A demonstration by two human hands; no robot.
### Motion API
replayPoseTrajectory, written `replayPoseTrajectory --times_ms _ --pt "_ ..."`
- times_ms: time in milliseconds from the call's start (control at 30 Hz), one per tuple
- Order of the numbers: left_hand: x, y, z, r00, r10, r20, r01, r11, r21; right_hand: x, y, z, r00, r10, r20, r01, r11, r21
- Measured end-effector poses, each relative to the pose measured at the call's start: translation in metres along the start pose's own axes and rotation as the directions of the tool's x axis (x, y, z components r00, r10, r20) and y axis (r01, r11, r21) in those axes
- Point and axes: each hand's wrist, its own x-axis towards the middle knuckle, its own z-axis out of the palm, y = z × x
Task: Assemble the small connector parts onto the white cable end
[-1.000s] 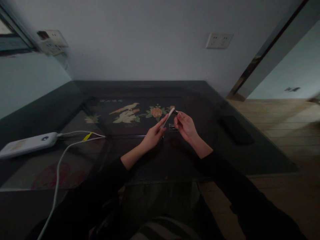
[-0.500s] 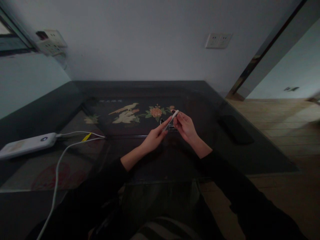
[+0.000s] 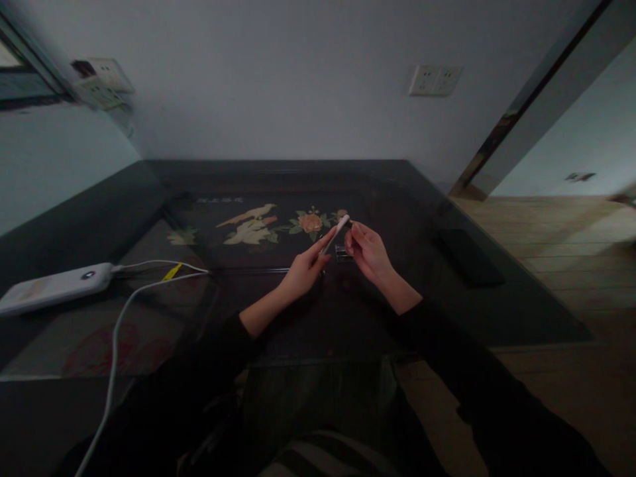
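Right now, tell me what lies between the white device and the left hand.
The head view shows a white cable with a yellow tag nearer the white device, then dark tabletop toward the left hand.

Prob. home rm: plank flr (image 3: pixel 527 228), floral tabletop (image 3: pixel 342 324), wall skts (image 3: pixel 436 80)
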Motion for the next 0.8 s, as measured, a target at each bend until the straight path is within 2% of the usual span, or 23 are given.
replayPoseTrajectory --times_ms 267,800 --pt "0.001 -0.003 0.0 1.0 -0.012 -0.018 0.011 0.999 -0.032 0.0 0.0 0.001 1.0 0.019 -0.015 -0.02 1.0 -0.021" --pt "-0.004 0.01 0.005 0.995 0.006 0.098 0.001 0.997 -0.073 0.0 0.0 0.0 1.0 -0.01 -0.026 0.011 1.0 0.016"
